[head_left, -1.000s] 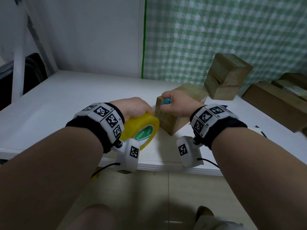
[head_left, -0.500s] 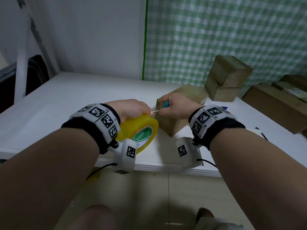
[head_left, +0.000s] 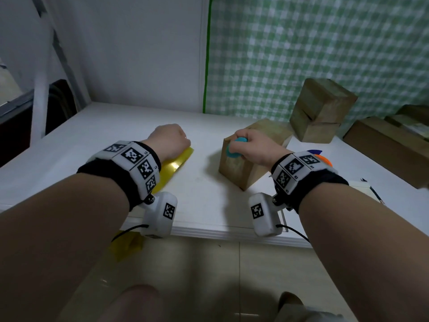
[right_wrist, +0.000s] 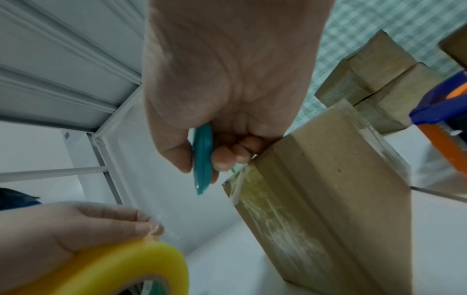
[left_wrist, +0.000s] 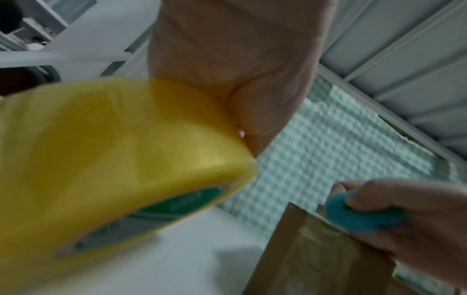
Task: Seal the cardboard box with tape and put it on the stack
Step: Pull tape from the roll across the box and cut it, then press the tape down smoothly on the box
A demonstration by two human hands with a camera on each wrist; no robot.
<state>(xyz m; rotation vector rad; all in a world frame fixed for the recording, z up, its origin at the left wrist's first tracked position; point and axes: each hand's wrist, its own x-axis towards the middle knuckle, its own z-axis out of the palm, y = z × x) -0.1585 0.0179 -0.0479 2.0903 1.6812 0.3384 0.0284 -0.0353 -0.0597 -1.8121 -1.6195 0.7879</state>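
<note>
A small cardboard box (head_left: 243, 166) stands on the white table (head_left: 116, 135), with clear tape running down its near face (right_wrist: 272, 219). My right hand (head_left: 253, 147) rests at the box's top near corner and grips a teal cutter (head_left: 234, 151) (right_wrist: 202, 157). My left hand (head_left: 171, 140) holds a yellow tape roll (head_left: 176, 163) (left_wrist: 113, 169) on the table, a hand's width left of the box. The roll's free end is not visible. A stack of two cardboard boxes (head_left: 321, 110) stands at the back right.
A long brown carton (head_left: 390, 149) lies along the right side of the table. A blue and orange tool (right_wrist: 442, 119) sits just right of the small box. A green checked cloth (head_left: 301, 54) hangs behind the stack. The table's front edge (head_left: 209, 231) is below my wrists.
My left hand has carried the tape roll to the left, away from the box it was touching. My right hand has stayed on the box with the cutter.
</note>
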